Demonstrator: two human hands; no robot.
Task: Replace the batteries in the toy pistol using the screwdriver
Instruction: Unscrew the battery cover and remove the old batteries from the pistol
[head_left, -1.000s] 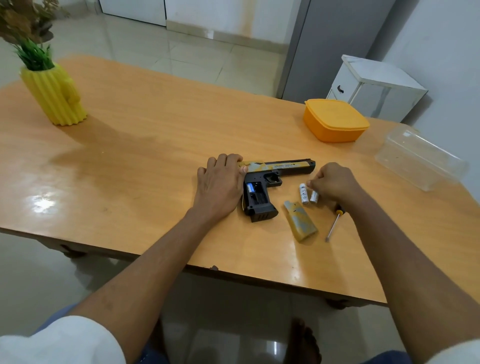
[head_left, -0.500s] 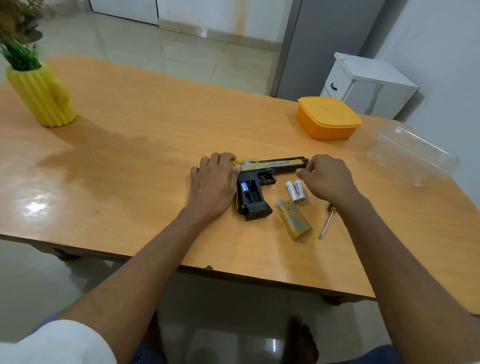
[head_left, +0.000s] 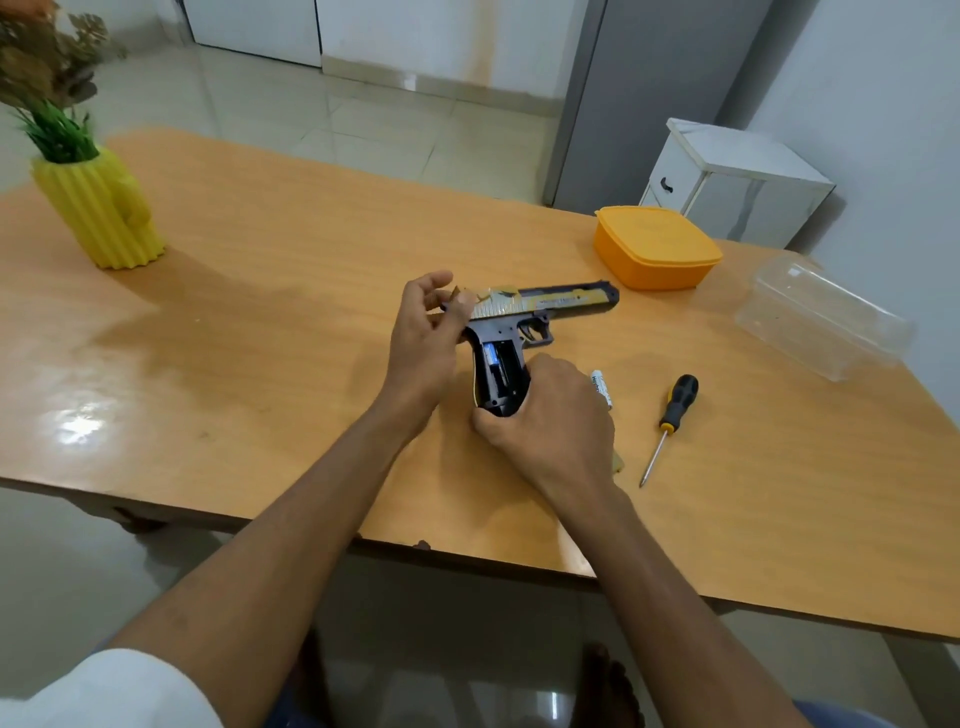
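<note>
The black and gold toy pistol (head_left: 553, 303) lies in the middle of the table, barrel pointing right. Its grip compartment (head_left: 497, 368) is uncovered, and a blue battery sits in the left slot. My left hand (head_left: 425, 340) pinches the rear of the slide. My right hand (head_left: 550, 423) curls round the bottom of the grip. One white battery (head_left: 602, 391) lies on the table just right of that hand. The screwdriver (head_left: 670, 422), with a black and yellow handle, lies further right. Under my right wrist only a corner of the gold cover (head_left: 617, 463) shows.
An orange lidded box (head_left: 657, 248) stands behind the pistol's muzzle. A clear plastic container (head_left: 823, 319) sits at the right edge. A yellow ribbed vase with a plant (head_left: 98, 210) stands far left. A white cabinet (head_left: 737, 182) is beyond the wooden table (head_left: 291, 291).
My right hand left the loose batteries and took hold of the pistol's grip. My left hand lifted from lying flat and now pinches the slide's rear. Only one loose battery shows now.
</note>
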